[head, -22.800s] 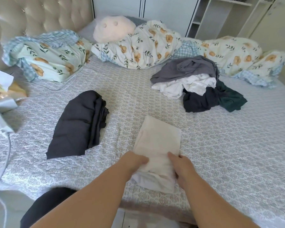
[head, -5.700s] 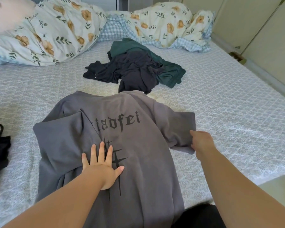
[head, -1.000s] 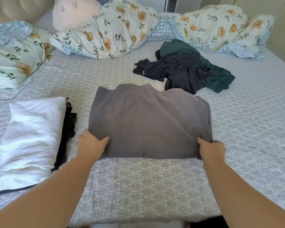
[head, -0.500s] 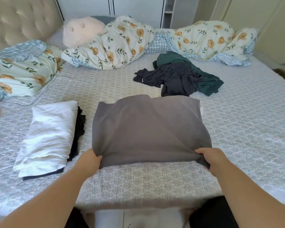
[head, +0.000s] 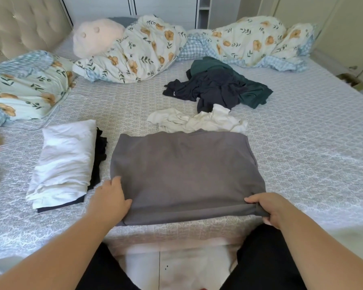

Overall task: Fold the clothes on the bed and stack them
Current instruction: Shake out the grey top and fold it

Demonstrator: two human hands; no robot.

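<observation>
Left hand: the left hand (head: 110, 200) gripped the near left corner of the folded grey shirt (head: 184, 172), thumb on top of the cloth, other fingers hidden beneath it.
Right hand: the right hand (head: 270, 208) pinched the near right corner, fingers curled round the hem, which was stretched taut between the two hands.
Grey shirt: it lay as a broad rectangle near the foot of the bed (head: 302, 143), its near edge lifted slightly at the mattress edge.
Folded stack: a white folded garment (head: 63, 162) rested on a black folded one (head: 100, 155), just left of the grey shirt and close to the left hand.
Unfolded clothes: a crumpled white garment (head: 197, 121) touched the far edge of the grey shirt; beyond it a dark navy garment (head: 208, 91) lay heaped over a dark green one (head: 254, 95).
Bedding: a floral duvet (head: 147, 51) was bunched along the far side, a pale pink cushion (head: 94, 36) against it, and a floral pillow (head: 27, 84) at the left by the tufted headboard (head: 19, 26).
</observation>
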